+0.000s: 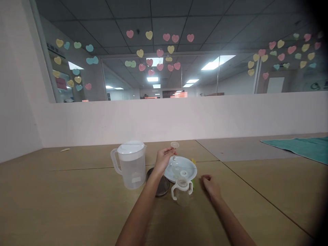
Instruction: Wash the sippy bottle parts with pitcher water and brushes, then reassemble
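My left hand (164, 160) reaches over the near-left rim of a white plate (194, 168). Its fingers stretch forward, close to a clear round disc (175, 145) behind the plate; contact between them cannot be made out. Small clear and white parts lie in the plate, among them a white ring-shaped piece (183, 173). In front of the plate stands a clear cup with two white handles (182, 193), its top uncovered. Right of the cup, my right hand (211, 186) rests on the table with curled fingers and nothing visible in them.
A lidded translucent pitcher (133, 167) stands at the left. Beside it is a dark round tray (162, 189), partly hidden by my left forearm. Yellow (193, 161) and green bits show by the plate. A green cloth (302, 147) lies far right; a wall and window rise behind.
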`<state>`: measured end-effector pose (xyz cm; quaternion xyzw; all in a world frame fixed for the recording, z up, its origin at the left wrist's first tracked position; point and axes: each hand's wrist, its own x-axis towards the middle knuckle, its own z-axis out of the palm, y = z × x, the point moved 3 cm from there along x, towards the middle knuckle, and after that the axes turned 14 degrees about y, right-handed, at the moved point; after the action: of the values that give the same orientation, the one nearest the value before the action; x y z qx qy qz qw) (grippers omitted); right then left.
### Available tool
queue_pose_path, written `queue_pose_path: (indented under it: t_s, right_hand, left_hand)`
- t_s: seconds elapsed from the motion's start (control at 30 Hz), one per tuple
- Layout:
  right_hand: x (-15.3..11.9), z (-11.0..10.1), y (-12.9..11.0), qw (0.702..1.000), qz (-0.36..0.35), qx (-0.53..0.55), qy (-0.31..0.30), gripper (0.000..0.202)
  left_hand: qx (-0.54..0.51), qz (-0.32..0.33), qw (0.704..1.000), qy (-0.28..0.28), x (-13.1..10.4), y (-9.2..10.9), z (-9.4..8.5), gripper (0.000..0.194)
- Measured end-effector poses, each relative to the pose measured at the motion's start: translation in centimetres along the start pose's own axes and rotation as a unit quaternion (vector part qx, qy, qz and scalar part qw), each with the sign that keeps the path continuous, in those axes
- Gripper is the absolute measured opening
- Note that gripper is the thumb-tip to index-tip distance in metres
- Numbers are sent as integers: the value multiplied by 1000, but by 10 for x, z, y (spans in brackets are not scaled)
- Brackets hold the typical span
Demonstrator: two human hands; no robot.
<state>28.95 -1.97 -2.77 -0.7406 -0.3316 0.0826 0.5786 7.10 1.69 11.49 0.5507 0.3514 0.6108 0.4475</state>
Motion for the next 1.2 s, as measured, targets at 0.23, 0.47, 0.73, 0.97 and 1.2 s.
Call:
queue_pose_path:
  t_s: [0.23, 0.47, 0.73, 0.97, 1.2]
  right_hand:
    - [-20, 11, 12, 990, -92, -103, -11, 26]
    - [-27, 18, -1, 958, -204, -199, -35, 35]
    - [-21, 15, 1, 939, -182, -292, -22, 26]
    - [-3, 4, 14, 965, -123, -230, 30, 27]
    - [-2, -16, 12, 978, -53, -55, 196, 39]
  left_hand:
    - [25, 41, 999, 22, 0, 4, 3, 33]
    - [71, 59, 996, -13, -2, -3, 9, 29]
    - [91, 93, 991, 0, -1, -8, 11, 29]
    - [107, 106, 989, -3, 2, -14, 10, 31]
    - [156, 116, 981, 10, 2, -15, 9, 35]
